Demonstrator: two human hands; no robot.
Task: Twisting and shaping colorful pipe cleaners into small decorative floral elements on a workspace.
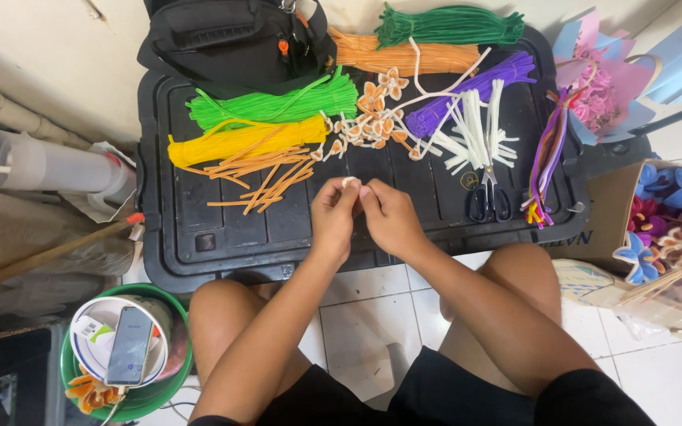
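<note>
Pinching white pipe cleaner (pixel 348 182) above lid edge (pixel 278 264)

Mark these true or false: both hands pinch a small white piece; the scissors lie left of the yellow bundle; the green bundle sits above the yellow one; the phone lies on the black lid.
1. Both hands, left hand and right hand, pinch the small white piece: true.
2. False: the scissors lie well right of the yellow bundle.
3. The green bundle sits above it: true.
4. False: the phone rests in the green bucket, off the black lid.
</note>
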